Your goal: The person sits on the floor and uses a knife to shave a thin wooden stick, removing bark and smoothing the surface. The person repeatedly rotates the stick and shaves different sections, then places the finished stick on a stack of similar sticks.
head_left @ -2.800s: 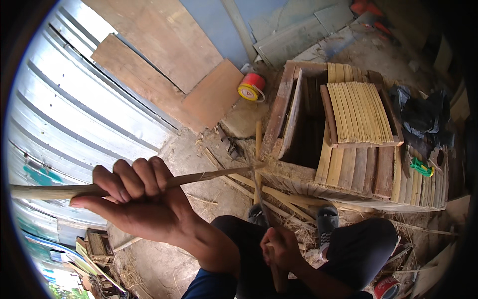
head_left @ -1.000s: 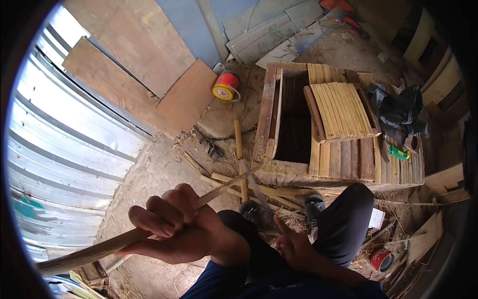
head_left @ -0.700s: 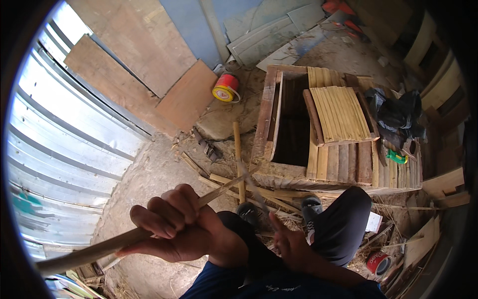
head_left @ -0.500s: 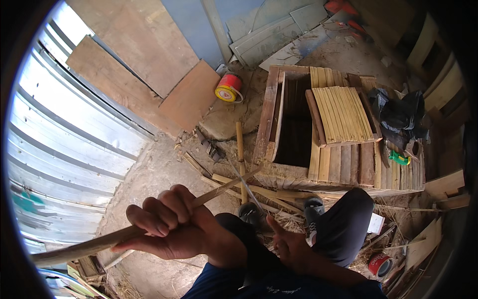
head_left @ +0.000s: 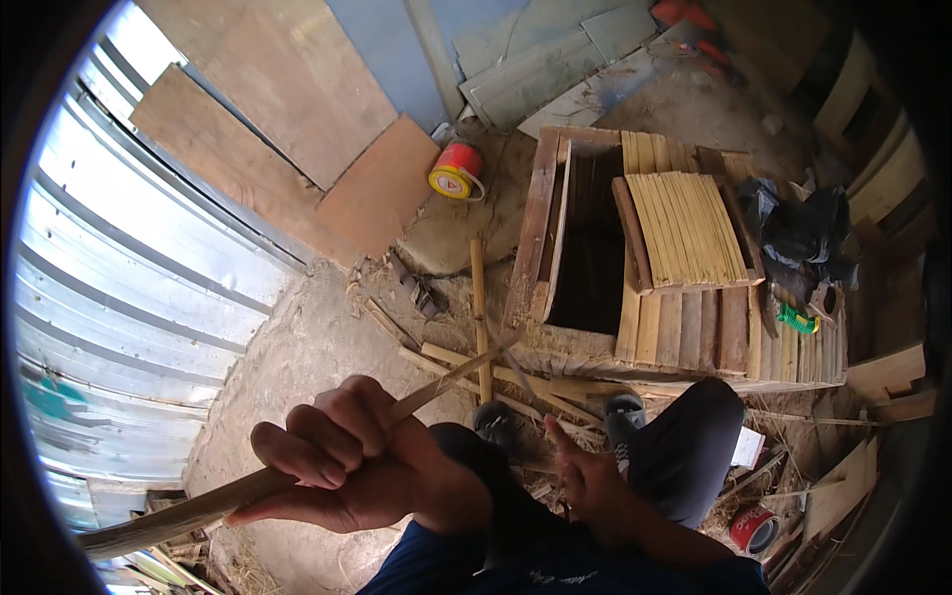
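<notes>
My left hand [head_left: 362, 456] is closed around a long wooden strip [head_left: 188, 514], its thumb stretched along the underside. The strip slants from the lower left up to the right, and its thin far end reaches toward the wooden box [head_left: 570, 342]. In my right hand [head_left: 595, 481] is a knife, index finger pointing along it. Its thin blade [head_left: 526, 382] is blurred and points up and left, near the strip's far part; whether they touch I cannot tell. The knife's handle is hidden in the fingers.
Loose wooden sticks [head_left: 481, 297] lie before the box. A slatted panel [head_left: 689, 230] rests on the box, beside a black plastic bag [head_left: 798, 223] and a green-handled tool [head_left: 796, 318]. A red and yellow bucket [head_left: 456, 171] stands behind; a red can [head_left: 754, 529] lies right. Corrugated metal [head_left: 129, 288] walls the left.
My right hand with the knife has shifted slightly right, and the blade has moved along with it. The strip in my left hand has moved slightly to the right.
</notes>
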`<state>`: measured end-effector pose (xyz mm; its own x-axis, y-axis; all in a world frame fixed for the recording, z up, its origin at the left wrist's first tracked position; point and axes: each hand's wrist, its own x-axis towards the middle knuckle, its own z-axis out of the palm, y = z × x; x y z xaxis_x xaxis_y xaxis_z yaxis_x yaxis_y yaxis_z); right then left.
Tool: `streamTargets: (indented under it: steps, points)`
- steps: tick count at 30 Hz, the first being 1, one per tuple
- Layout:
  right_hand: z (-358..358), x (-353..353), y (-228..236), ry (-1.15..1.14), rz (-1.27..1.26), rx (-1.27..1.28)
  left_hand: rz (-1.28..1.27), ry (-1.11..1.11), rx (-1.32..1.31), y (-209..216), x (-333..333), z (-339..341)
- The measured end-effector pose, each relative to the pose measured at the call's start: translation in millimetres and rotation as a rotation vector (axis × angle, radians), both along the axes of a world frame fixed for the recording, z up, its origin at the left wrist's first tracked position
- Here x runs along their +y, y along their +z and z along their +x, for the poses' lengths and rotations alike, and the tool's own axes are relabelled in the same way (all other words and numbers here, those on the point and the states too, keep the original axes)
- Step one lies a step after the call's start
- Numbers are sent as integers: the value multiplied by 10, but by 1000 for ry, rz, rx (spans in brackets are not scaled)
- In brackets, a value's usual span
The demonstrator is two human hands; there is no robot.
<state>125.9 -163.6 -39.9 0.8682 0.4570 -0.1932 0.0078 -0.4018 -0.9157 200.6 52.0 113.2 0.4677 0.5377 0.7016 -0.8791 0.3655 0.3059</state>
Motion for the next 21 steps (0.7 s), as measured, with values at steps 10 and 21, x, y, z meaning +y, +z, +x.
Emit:
streamTargets:
  steps: [10, 21]
  points:
    - [120, -186, -122, -108, -55, -29, -65, 110, -20, 28, 213, -70]
    - [171, -143, 67, -18, -78, -80, -33, 15, -3, -4, 225, 86]
